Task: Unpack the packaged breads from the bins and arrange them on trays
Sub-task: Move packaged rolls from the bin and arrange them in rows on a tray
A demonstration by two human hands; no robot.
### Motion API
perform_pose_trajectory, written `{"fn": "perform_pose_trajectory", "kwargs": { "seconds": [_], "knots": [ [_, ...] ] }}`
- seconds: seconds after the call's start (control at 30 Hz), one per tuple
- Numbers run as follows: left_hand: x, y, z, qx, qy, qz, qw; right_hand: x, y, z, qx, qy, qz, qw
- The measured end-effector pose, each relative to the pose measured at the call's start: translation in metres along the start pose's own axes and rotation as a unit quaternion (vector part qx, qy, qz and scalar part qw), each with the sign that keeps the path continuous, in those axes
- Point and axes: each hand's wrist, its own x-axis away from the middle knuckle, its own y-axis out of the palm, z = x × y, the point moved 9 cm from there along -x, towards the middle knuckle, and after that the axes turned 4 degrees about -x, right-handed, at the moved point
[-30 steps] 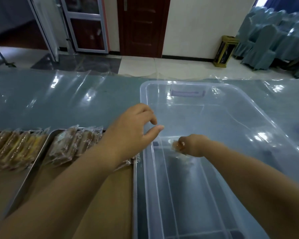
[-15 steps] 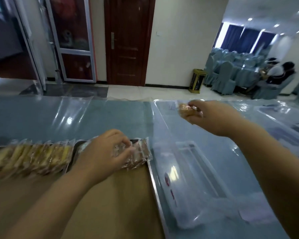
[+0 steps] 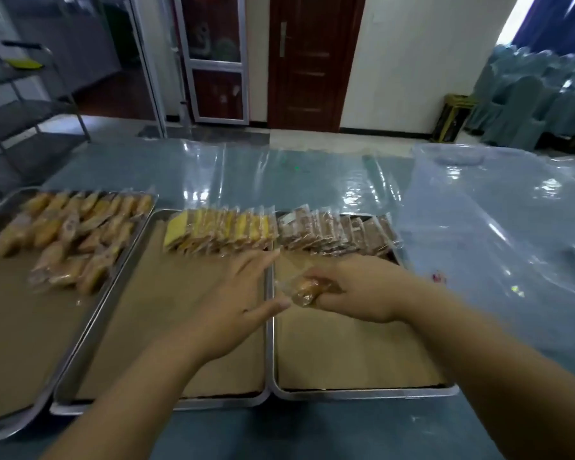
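Here, head view, looking down on a blue worktop under clear film.

- Right hand: fingers curled round one packaged bread, a golden piece in a clear wrapper. It is held in the air above the right tray, near that tray's left edge.
- Left hand: fingers straight and spread, gripping nothing, over the seam between the middle tray and the right tray. The thumb tip lies just beside the wrapper; contact cannot be told.
- Right tray: paper-lined, with a row of brown packs standing on edge along the far side. Both hands hide part of the lining in front of it.
- Middle tray: a row of yellow packs along the far side, the near part bare paper.
- Left tray: a looser spread of golden packs, blurred.
- Clear bin: just right of the right tray; its contents are too blurred to read.
- Beyond the worktop: a dark red door, a metal rack at left, a yellow floor bin and covered chairs at right.
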Motion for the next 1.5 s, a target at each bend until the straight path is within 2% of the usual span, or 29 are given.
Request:
{"fn": "perform_pose_trajectory", "kwargs": {
  "seconds": [0.1, 0.17, 0.23, 0.4, 0.53, 0.73, 0.87, 1.03, 1.1, 1.2, 1.23, 1.3, 1.37, 1.43, 1.5],
  "knots": [
    [0.023, -0.003, -0.024, 0.022, -0.019, -0.013, 1.000, -0.031, 0.028, -0.025, -0.073, -0.017, -0.044, 0.996],
    [0.032, -0.017, -0.043, 0.049, -0.050, 0.024, 0.997, -0.051, 0.039, -0.033, -0.135, -0.014, -0.049, 0.989],
    [0.037, -0.036, -0.063, 0.078, -0.082, 0.085, 0.990, -0.072, 0.043, -0.033, -0.203, -0.007, -0.019, 0.979],
    [0.034, -0.070, -0.121, 0.156, -0.177, 0.193, 0.952, -0.124, 0.054, -0.031, -0.405, 0.005, 0.009, 0.914],
    [0.026, -0.077, -0.159, 0.210, -0.227, 0.206, 0.928, -0.160, 0.060, -0.030, -0.486, 0.022, 0.040, 0.873],
    [0.027, -0.080, -0.210, 0.295, -0.292, 0.213, 0.885, -0.200, 0.072, -0.034, -0.539, 0.074, 0.097, 0.834],
    [0.027, -0.095, -0.239, 0.294, -0.283, 0.222, 0.886, -0.219, 0.092, -0.046, -0.564, 0.109, 0.097, 0.813],
    [0.042, -0.128, -0.282, 0.290, -0.269, 0.257, 0.882, -0.236, 0.122, -0.088, -0.610, 0.133, 0.054, 0.780],
    [0.051, -0.138, -0.297, 0.264, -0.276, 0.234, 0.894, -0.242, 0.127, -0.108, -0.588, 0.138, 0.056, 0.795],
    [0.060, -0.162, -0.310, 0.226, -0.243, 0.188, 0.924, -0.250, 0.126, -0.136, -0.459, 0.147, 0.058, 0.874],
    [0.061, -0.171, -0.311, 0.211, -0.221, 0.167, 0.938, -0.254, 0.126, -0.148, -0.437, 0.144, 0.048, 0.886],
    [0.063, -0.184, -0.311, 0.153, -0.168, 0.117, 0.967, -0.262, 0.127, -0.173, -0.415, 0.131, 0.028, 0.900],
    [0.066, -0.190, -0.309, 0.106, -0.117, 0.064, 0.985, -0.271, 0.128, -0.201, -0.426, 0.108, 0.018, 0.898],
    [0.070, -0.189, -0.310, 0.099, -0.094, 0.026, 0.990, -0.279, 0.131, -0.221, -0.444, 0.087, 0.022, 0.891],
    [0.077, -0.190, -0.322, 0.128, -0.109, 0.026, 0.985, -0.284, 0.133, -0.232, -0.402, 0.078, 0.034, 0.912]
  ]
}}
